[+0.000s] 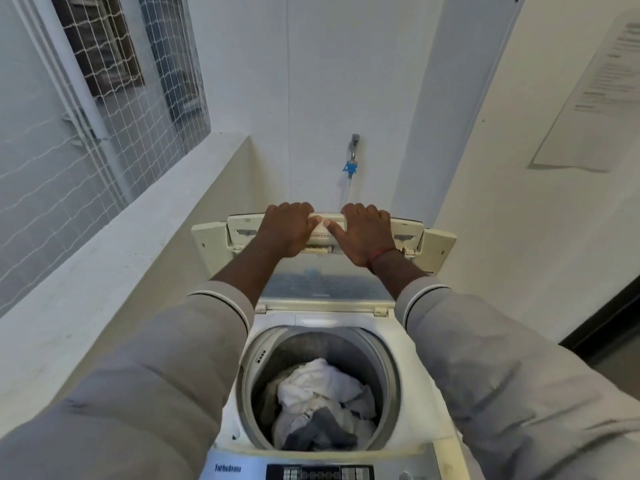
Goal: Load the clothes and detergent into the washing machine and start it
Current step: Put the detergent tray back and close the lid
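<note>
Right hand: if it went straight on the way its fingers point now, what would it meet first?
The right hand grips the raised lid, fingers pointing away. Beyond it, probably the white wall near the tap; depth is unclear.

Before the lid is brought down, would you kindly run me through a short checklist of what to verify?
1. Both hands on the lid's top edge: left hand and right hand grip the lid: ok.
2. Clothes sit inside the drum, nothing draped over its rim: ok.
3. Detergent added: cannot tell.
4. Sleeves clear of the opening: ok.
5. Control panel reachable: ok; its settings: cannot tell.
</note>
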